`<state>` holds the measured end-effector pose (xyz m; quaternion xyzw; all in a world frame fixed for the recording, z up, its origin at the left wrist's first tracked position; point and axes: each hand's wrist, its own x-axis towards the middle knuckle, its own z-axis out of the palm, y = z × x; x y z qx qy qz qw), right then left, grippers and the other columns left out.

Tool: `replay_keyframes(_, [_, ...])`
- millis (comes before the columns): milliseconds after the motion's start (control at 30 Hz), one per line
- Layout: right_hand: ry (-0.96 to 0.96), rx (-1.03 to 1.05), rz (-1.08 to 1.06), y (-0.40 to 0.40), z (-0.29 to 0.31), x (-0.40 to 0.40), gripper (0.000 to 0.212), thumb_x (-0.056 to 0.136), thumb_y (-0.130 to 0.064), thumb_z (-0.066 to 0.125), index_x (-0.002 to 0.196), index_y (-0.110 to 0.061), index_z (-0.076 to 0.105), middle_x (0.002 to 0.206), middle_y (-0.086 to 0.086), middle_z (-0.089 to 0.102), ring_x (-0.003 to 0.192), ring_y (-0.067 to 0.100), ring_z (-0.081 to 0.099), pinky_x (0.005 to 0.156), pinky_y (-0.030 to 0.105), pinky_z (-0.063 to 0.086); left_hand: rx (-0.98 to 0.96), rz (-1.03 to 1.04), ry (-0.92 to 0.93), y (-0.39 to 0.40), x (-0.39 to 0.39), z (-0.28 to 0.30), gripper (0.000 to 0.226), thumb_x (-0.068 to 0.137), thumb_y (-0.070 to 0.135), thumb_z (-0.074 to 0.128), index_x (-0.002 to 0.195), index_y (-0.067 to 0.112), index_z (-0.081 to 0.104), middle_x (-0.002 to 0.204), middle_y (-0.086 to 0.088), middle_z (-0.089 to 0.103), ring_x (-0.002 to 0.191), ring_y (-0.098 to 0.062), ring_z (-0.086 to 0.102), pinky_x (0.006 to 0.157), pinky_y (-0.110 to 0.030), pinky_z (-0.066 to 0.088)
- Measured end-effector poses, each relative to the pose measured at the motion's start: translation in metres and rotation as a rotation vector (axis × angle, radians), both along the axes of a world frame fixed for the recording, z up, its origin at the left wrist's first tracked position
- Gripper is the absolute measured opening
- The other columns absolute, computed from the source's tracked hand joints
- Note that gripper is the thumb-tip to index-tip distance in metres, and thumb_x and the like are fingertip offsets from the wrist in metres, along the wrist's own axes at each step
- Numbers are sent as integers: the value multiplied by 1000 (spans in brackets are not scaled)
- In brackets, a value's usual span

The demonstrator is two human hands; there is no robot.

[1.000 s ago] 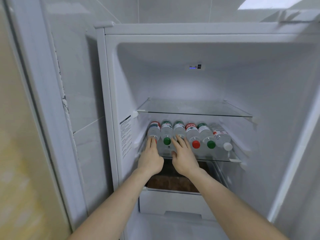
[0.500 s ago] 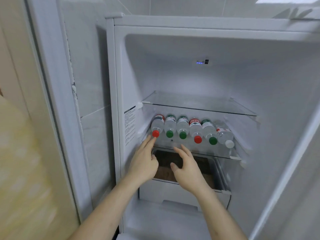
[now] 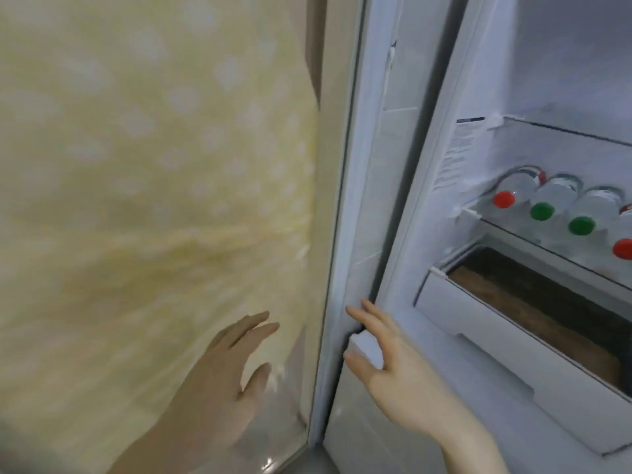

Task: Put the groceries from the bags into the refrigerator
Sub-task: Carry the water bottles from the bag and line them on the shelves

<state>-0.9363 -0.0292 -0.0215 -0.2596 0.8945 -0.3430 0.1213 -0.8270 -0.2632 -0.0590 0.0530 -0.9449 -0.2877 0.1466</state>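
Bottles [image 3: 543, 208] are lying in a row on the fridge shelf [image 3: 513, 230], left hand [image 3: 219, 381] and right hand [image 3: 390, 364] both loose and empty, so I'd turn to the bags and grab one item per hand.

A pale yellow curtain [image 3: 143, 186] patterned with faint white dots is seen filling the left of the view, blurred and gathered into loose folds lower down. A brown vertical strip [image 3: 316, 46], perhaps a frame, is glimpsed at its upper right edge. A patch of glossy floor [image 3: 273, 468] is visible at the bottom.
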Motion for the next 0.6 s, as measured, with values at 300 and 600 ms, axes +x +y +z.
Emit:
replay_keyframes(300, [-119, 115, 582, -124, -14, 103, 62, 100, -52, 54, 154, -52, 25, 160, -38, 5, 150, -6, 11, 118, 21, 19, -44, 522, -235, -58, 222, -12, 60, 101, 52, 46, 154, 46, 20, 161, 31, 0, 152, -2, 3, 121, -22, 14])
replay_keyframes(600, [27, 288, 1027, -241, -1, 235, 71, 97, -58, 55, 156, -52, 16, 162, -33, -5, 155, 1, 1, 123, 27, 19, -35, 956, -273, -81, 405, -13, 66, 100, 56, 42, 156, 45, 9, 161, 27, -19, 154, -8, -12, 125, -31, 9])
